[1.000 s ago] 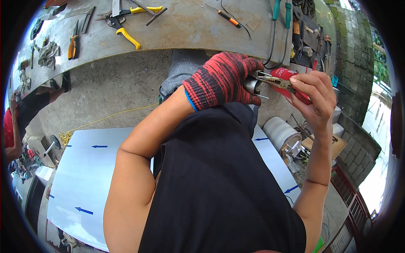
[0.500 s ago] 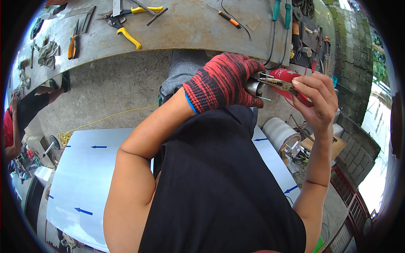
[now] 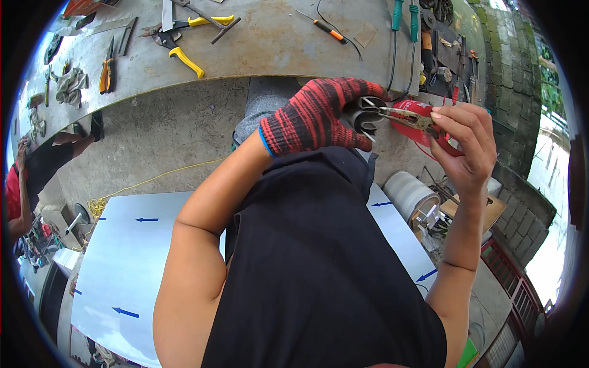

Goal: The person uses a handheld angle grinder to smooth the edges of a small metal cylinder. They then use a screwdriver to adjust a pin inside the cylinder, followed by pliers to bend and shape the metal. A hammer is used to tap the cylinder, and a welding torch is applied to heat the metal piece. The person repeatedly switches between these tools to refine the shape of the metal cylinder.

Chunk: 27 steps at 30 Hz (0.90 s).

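Note:
My left hand [image 3: 316, 119], in a red and black knitted glove, is closed around a small bent sheet-metal piece [image 3: 367, 115]. The piece's curled end and thin flanges face right. My bare right hand [image 3: 467, 138] is closed on a pair of pliers [image 3: 417, 121], whose handles are mostly hidden by the fingers. The jaw tips meet the curled edge of the metal; whether they clamp it I cannot tell. Behind the pliers shows a red rounded thing [image 3: 405, 132] with white lettering, partly covered by my hand.
On the metal workbench [image 3: 264, 49] lie yellow-handled snips [image 3: 184, 60], orange-handled pliers [image 3: 107, 75], a screwdriver [image 3: 331, 30] and green-handled cables [image 3: 414, 24]. Behind me are a pale sheet [image 3: 123, 264] with blue arrows and a striped roll [image 3: 410, 191]. Another person [image 3: 37, 165] is at far left.
My gloved left hand has shifted slightly left and turned the metal piece, so its curled end shows more. The pliers' tips have moved onto that curl.

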Each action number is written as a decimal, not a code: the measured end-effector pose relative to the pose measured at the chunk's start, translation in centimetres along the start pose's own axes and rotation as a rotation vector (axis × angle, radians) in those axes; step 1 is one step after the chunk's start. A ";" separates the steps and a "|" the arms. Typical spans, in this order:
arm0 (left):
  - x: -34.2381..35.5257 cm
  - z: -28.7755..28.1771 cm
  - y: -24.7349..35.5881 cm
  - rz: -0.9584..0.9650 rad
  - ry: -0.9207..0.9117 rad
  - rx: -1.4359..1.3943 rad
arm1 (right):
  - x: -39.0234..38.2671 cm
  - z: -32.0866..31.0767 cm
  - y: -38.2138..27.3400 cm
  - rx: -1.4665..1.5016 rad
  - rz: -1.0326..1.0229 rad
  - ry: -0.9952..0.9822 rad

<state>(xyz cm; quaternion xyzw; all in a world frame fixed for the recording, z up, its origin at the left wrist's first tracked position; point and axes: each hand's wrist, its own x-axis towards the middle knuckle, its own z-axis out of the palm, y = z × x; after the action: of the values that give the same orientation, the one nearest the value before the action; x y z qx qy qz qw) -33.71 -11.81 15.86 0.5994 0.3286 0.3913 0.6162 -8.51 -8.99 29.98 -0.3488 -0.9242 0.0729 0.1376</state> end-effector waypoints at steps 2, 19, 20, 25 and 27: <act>-0.3 -0.1 -1.1 -0.003 -0.015 -0.151 | 0.0 -0.5 -0.3 -0.006 0.007 0.029; 0.1 1.2 -3.5 0.160 -0.098 -0.534 | -3.1 0.0 -0.6 0.036 0.133 0.106; 0.1 1.3 -3.5 0.166 -0.103 -0.528 | -3.2 0.1 -0.5 0.039 0.132 0.097; -0.1 1.4 -3.2 0.046 -0.159 -0.765 | -3.5 0.1 -0.3 0.061 0.152 0.073; -0.1 1.6 -3.6 0.058 -0.159 -0.766 | -3.5 0.2 -0.2 0.068 0.157 0.070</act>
<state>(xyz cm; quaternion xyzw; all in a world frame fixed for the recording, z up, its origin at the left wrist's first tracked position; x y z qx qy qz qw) -32.01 -12.54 12.41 0.3637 0.0928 0.4551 0.8074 -6.15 -11.51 29.17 -0.4178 -0.8855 0.1025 0.1754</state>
